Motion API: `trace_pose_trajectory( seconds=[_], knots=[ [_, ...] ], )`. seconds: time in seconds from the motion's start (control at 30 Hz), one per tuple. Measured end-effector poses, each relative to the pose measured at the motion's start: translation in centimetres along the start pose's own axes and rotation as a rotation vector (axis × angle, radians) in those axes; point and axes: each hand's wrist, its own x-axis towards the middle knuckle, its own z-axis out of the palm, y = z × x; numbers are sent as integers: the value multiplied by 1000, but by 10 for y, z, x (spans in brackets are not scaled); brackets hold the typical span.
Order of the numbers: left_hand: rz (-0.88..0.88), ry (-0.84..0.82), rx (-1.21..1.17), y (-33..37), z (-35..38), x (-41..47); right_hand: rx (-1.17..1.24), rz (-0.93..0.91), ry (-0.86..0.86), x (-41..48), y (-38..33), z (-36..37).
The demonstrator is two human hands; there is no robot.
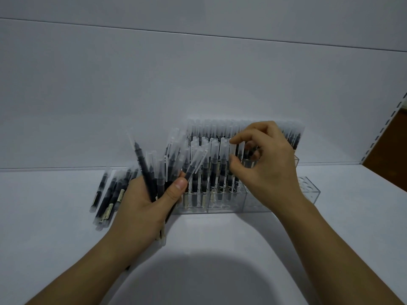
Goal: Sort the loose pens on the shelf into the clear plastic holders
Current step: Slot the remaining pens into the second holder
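While my left hand grips a bundle of pens standing upright, my right hand, nearer the holder just right of it, pinches one pen vertically.

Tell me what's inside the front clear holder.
Capped black pens stand upright in the holes of the front clear holder. The right hand covers its right end, so whether those holes are filled cannot be seen.

Dim, cool grey light comes from behind the camera. A broad soft shadow pools on the shelf at the lower centre of the frame. The pens look smeared and soft. Straight lines bow toward the frame's edges.
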Motion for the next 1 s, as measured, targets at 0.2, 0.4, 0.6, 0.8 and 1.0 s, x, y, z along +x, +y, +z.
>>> trace_pose_trajectory(
  seconds=[0.2,0.4,0.6,0.8,1.0],
  knots=[
    [-8,4,-75,-1,1,1,285,-44,75,-4,-18,2],
    [19,-25,-21,-4,-3,2,878,172,-252,-12,-39,12],
    [25,-15,-53,-5,0,2,932,219,-264,-10,-38,11],
    [63,-15,-4,-6,1,-2,1035,331,-89,-1,-35,1],
    [-10,-119,-125,-9,-2,0,1047,357,59,5,-27,-7]
  ],
)
